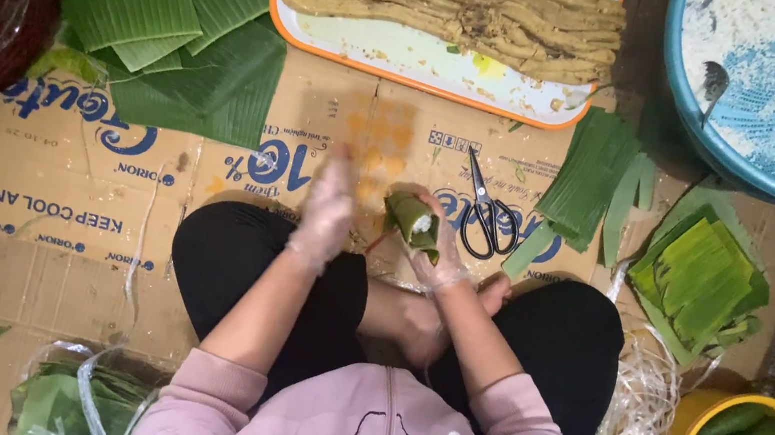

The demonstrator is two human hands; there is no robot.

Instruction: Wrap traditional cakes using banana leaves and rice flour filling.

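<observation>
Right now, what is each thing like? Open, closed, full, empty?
Leaf roll: held by right hand, end open, white filling showing.
Left hand: gloved, blurred, holding nothing visible.
Scissors: lying on cardboard, blades closed.
Orange tray: partly filled with tan strips.
Blue basin: holds white grains and a spoon.
Yellow bowl: full of green rolls.
Cut leaves: stacked flat.

Home floor food-prep spot: flattened cardboard (58, 191), banana leaves (175, 6), tray (410, 54).

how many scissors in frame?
1. The scissors lie on the flattened cardboard, just beyond the right hand, which holds a leaf-wrapped roll. More could be hidden under the banana leaves.
</observation>
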